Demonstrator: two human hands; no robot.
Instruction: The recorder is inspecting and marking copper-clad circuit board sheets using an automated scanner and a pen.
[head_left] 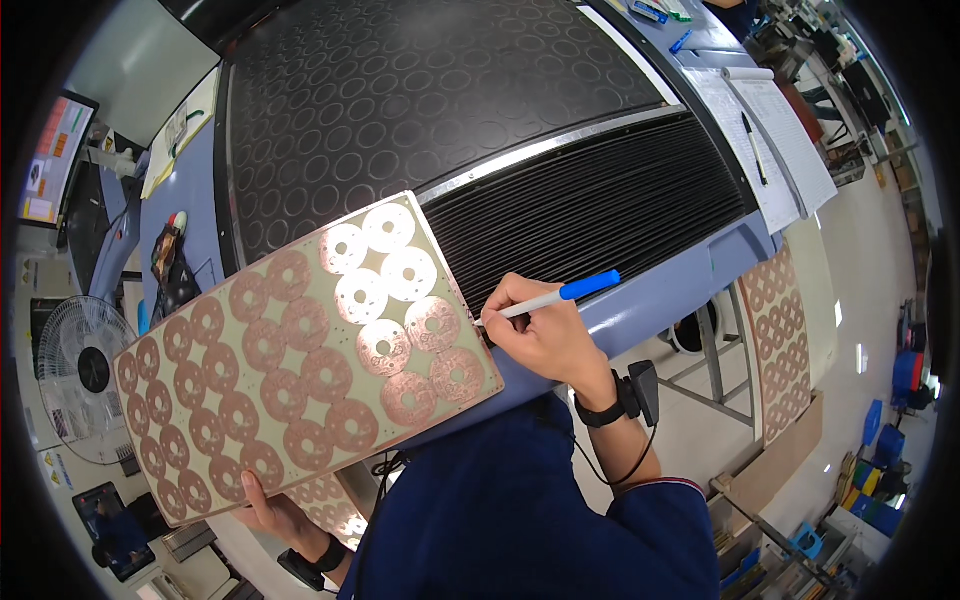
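The left hand (275,512) grips the near edge of the copper-ringed panel (300,350) (thin, stiff, probably light, best held by its edges), while the right hand (545,335) pinches a blue-capped pen (555,296).

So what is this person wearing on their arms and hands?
Both hands are bare, with no gloves. The right hand has a black band on its wrist carrying a small black device, with a thin black cable running down the forearm to a dark blue sleeve with a red-and-white cuff edge. The left hand also wears a black wristband with a black device.
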